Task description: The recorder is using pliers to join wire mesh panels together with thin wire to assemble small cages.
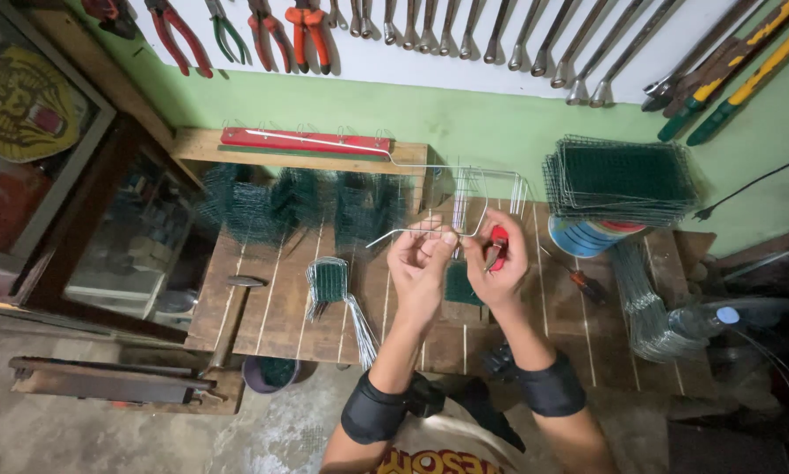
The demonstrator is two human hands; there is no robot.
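Black wrist straps (377,411) on both forearms, nearest the lens, below the bench (280,307). Left of the hands on the bench: hammer (236,303), small mesh piece (329,283) with loose wires. Left hand (421,263) over bench centre, fingertips pinching a bent wire (412,232). Right hand (498,268) just beside it, fingers clenched around red-handled pliers (497,246), nose toward the wire. Green mesh square (460,285) on the bench under both hands. Right of the hands: screwdriver (580,283), then mesh stack (621,180) at the bench's far right corner.
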